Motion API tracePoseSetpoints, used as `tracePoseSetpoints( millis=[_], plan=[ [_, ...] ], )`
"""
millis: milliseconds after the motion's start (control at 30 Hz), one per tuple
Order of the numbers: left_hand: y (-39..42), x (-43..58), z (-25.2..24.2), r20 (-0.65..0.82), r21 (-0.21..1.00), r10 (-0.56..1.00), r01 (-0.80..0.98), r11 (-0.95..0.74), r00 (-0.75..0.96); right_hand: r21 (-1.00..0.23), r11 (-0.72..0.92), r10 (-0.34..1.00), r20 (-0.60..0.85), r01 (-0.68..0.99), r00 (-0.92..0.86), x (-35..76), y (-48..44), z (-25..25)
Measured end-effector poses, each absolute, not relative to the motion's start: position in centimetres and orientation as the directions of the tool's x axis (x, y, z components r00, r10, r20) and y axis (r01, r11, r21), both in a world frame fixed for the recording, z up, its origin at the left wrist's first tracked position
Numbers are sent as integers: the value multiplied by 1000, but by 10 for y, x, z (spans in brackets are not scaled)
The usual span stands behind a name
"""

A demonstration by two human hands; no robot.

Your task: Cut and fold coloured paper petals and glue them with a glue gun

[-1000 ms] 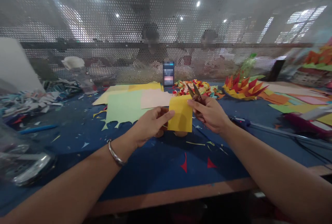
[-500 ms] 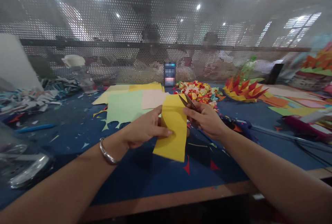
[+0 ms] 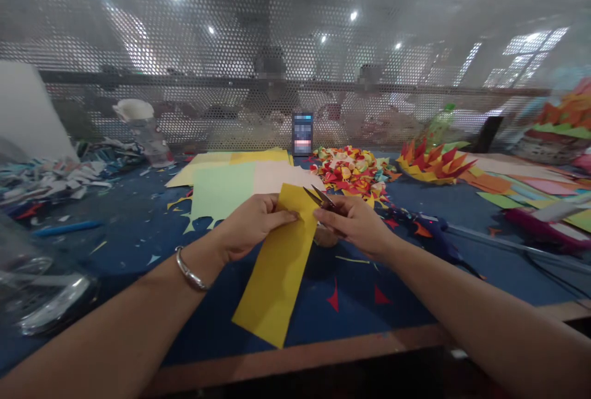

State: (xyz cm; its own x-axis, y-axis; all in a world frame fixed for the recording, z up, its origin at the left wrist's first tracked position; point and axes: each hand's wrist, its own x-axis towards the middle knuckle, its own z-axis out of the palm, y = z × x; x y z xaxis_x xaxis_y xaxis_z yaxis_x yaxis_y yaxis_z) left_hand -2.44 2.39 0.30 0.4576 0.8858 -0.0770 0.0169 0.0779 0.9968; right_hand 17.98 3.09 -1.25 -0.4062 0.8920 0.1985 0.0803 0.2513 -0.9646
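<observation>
A long strip of yellow paper [image 3: 272,288] slants down toward the table's front edge. My left hand [image 3: 252,223] pinches it near the top, with the thumb on its face. My right hand [image 3: 355,220] grips a pair of scissors [image 3: 321,197], blades parted and pointing up-left over the paper's upper right part. The fingers of that hand also touch the paper's right edge; the scissors' handles are hidden in it. Behind my hands lie a light green sheet [image 3: 221,189] with a scalloped lower edge and a pale pink sheet [image 3: 272,178].
A heap of coloured paper cuttings [image 3: 351,168] lies behind my right hand. At the right are a glue gun [image 3: 429,226], a red-and-yellow paper crown [image 3: 429,162] and a purple tool [image 3: 545,229]. A phone [image 3: 302,134] stands against the perforated screen; a blue pen [image 3: 67,228] lies left.
The yellow paper has tilted and come down toward me, showing more of its length. My left hand has shifted its hold nearer the top, and the scissors have moved slightly left and down.
</observation>
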Motion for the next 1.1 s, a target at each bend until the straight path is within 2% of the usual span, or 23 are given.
tracePoseSetpoints(
  millis=[167, 267, 367, 533, 667, 900, 1100],
  plan=[
    [22, -33, 7, -129, 992, 869, 70, 109, 477, -971, 232, 892, 189, 57, -410, 181, 29, -13],
    [22, -33, 6, -104, 994, 864, 68, 81, 492, -982, 185, 902, 160, 26, -402, 182, 28, -12],
    [23, -32, 4, -84, 995, 864, 92, 44, 496, -978, 208, 909, 182, 31, -376, 185, 28, -11],
    [22, -36, 7, -107, 990, 867, 130, 50, 486, -929, 308, 921, 237, 207, -309, 191, 32, -10],
    [23, -40, 9, -135, 985, 872, 159, 66, 470, -856, 399, 896, 287, 330, -339, 194, 30, -7],
    [26, -46, 9, -141, 980, 857, 194, 49, 495, -778, 489, 853, 331, 396, -403, 196, 26, -3],
    [26, -48, 11, -145, 969, 849, 245, 20, 508, -779, 486, 848, 311, 395, -430, 197, 25, -3]
  ],
)
